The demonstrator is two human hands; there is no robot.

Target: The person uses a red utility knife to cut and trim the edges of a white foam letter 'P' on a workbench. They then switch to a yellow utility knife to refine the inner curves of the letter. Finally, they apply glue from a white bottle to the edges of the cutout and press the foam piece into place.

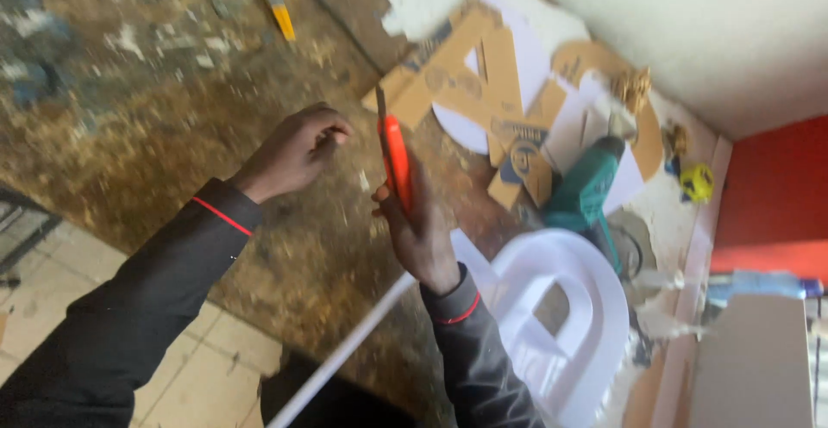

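My right hand point(420, 225) gripping orange-handled utility knife point(394, 159), blade extended, over scarred brown worktable point(155, 126), my left hand point(291, 152) curled loosely, empty, left of knife, white moulded letter form point(561, 316) near right, teal power drill point(586, 191) beyond it

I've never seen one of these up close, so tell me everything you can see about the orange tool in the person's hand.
The orange tool looks like a utility knife: a slim, bright orange body, probably plastic, with a thin dark blade sticking out of its top end. It stands nearly upright, tilted slightly, above a stained, paint-flecked worktable. The right hand grips its lower part, fingers wrapped round it, so the bottom end is hidden. The left hand hovers beside it, not touching. The picture is blurred, so finer details cannot be told.
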